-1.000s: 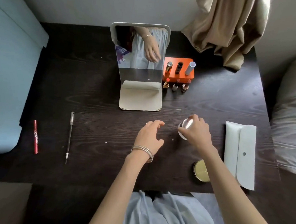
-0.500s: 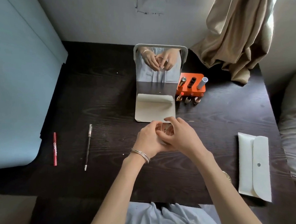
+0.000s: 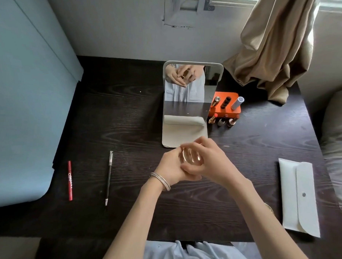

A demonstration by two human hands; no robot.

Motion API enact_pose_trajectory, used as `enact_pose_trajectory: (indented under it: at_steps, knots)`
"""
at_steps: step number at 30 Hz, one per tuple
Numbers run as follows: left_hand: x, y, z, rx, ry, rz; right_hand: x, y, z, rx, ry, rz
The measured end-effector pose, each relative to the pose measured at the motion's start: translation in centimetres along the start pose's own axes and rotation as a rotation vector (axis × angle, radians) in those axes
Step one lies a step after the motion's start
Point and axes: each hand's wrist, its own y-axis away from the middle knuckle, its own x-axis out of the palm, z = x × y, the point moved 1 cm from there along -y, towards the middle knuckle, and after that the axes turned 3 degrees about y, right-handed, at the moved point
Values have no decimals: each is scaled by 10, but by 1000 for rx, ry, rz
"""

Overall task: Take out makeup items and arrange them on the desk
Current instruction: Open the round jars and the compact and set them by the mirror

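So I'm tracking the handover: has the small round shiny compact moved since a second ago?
Yes. The small round shiny compact moved left, away from the white envelope pouch, and is now held in front of the standing mirror.

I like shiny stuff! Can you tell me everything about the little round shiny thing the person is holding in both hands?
The small round jar looks like clear glass or plastic with a rosy-gold, shiny rim. Only part of it shows, because fingers cover the rest. It is held up above the dark desk, just in front of the standing mirror. The left hand cups it from the left and below, and the right hand curls over it from the right. Whether it is open cannot be told. The mirror reflects both hands around it.
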Motion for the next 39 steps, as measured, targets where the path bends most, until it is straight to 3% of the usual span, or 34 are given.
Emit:
enact_pose_trajectory:
  at_steps: [3, 6, 10, 12, 15, 19, 23, 27, 32, 35, 39]
  knots:
    - [-1, 0, 3, 30, 25, -45, -6, -2, -2, 84, -41, 162]
    - [1, 0, 1, 7, 9, -131, -10, -8, -1, 204, 75, 209]
    - [1, 1, 0, 80, -155, -128, -15, -7, -1, 6, 111, 360]
    - [1, 1, 0, 85, -149, -144, -15, -5, -1, 33, 68, 393]
    - [5, -1, 1, 67, -140, -137, -10, -7, 0, 182, 71, 307]
    - [7, -2, -2, 71, -182, -120, -12, -5, -6, 27, 96, 295]
    - [9, -3, -6, 88, -154, -106, -18, -7, -9, 184, 100, 239]
    - [14, -5, -8, 101, -166, -119, -27, -6, -7, -7, 104, 267]
    - [16, -9, -11, 97, -92, -105, -23, -13, -10, 207, 128, 287]
    - [18, -12, -6, 116, -107, -121, -26, -16, -6, 77, 164, 269]
    - [14, -14, 8, 95, 62, -195, -26, -22, -3, -32, 183, 285]
